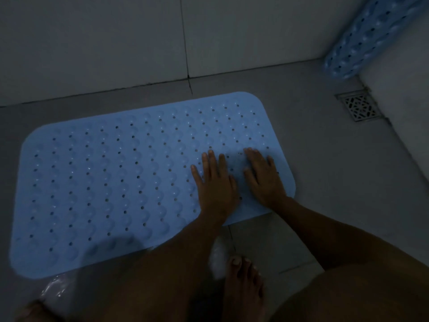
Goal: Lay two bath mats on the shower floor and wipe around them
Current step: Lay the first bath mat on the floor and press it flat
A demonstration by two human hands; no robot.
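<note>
On mat (111, 182), flat hands (239, 182)

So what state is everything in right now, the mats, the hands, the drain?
Blue mat: spread flat on the floor, long side near the wall.
Second mat: not laid yet, up at the top right corner, curved rather than flat.
Left hand: open, palm pressing on the blue mat.
Right hand: open, pressing on the blue mat near its right end.
Drain: uncovered, grate in place, clear of both mats.
</note>
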